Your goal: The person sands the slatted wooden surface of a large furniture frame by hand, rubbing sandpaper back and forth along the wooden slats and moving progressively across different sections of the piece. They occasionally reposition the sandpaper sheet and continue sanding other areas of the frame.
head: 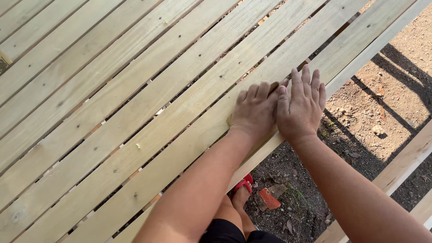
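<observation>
Honestly, most of the sandpaper sheet (272,86) is hidden here. Only a small tan corner pokes out past the knuckles of the left hand (254,111), plus a thin sliver at the wrist side, so I can't tell its full size or shape. It looks yellowish-brown, close to the wood colour, which makes the edges hard to pick out.

The sheet lies flat on one of the outer slats of the slatted wooden panel (135,112), near the edge closest to the person. The left hand sits right on top of it, fingers curled down and pressing, palm covering nearly all of it. The right hand (300,104) is just beside the left, touching it, laid flat with fingers straight and close together, partly on the same slat. Whether the right palm is also on the paper, no idea, it's covered.

The panel itself is pale, fresh-looking wood, long boards running diagonally with narrow gaps, and it runs out of frame on the left and the top. Below the edge there's bare dirt ground (382,90), a red sandal (243,184) on a foot, and an orange shard (268,199).
</observation>
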